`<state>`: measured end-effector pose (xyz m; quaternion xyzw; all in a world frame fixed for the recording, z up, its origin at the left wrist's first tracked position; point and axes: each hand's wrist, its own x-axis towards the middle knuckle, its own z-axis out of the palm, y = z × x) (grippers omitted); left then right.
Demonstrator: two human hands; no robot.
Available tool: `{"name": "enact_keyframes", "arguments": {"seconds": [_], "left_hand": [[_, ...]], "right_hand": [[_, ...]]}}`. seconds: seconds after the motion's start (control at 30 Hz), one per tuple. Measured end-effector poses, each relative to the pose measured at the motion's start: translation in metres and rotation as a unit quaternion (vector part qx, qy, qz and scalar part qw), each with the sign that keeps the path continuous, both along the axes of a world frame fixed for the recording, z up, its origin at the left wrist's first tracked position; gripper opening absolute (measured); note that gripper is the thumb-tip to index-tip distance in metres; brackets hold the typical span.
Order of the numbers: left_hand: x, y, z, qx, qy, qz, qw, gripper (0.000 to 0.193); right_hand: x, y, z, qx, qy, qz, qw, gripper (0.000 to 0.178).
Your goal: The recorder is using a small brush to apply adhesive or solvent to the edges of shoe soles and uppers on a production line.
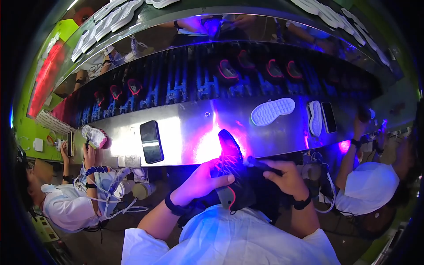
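My left hand is closed round a dark shoe upper with laces and a thin red line near its heel. The toe points away from me, over the near edge of the metal bench. My right hand grips a dark-handled brush-like tool, and its tip is close to or touching the right side of the shoe. Purple-blue light falls on the shoe and on my left hand. On the bench beyond, to the right, lies a white shoe sole, tread side up.
A phone lies on the metal bench at left; another phone lies beside a white sole at right. A slatted conveyor carries several dark, red-edged shoe pieces. Co-workers sit on both sides; the left one holds a pale shoe.
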<state>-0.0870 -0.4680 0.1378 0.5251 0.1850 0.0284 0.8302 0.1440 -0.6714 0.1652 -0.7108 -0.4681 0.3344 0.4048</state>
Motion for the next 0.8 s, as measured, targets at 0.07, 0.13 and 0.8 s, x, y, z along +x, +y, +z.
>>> {"name": "enact_keyframes", "arguments": {"seconds": [0.07, 0.13, 0.8], "left_hand": [[0.000, -0.003, 0.003, 0.027, -0.003, -0.004, 1.000, 0.054], [-0.002, -0.006, 0.004, -0.013, -0.021, 0.023, 0.999, 0.051], [-0.007, -0.003, 0.014, 0.058, 0.037, 0.126, 0.990, 0.053]], "right_hand": [[-0.003, 0.011, 0.004, 0.019, -0.029, -0.012, 0.999, 0.037], [-0.010, 0.018, 0.006, 0.014, -0.021, -0.049, 0.998, 0.037], [-0.001, -0.030, 0.038, -0.031, 0.005, 0.065, 0.997, 0.042]]}}
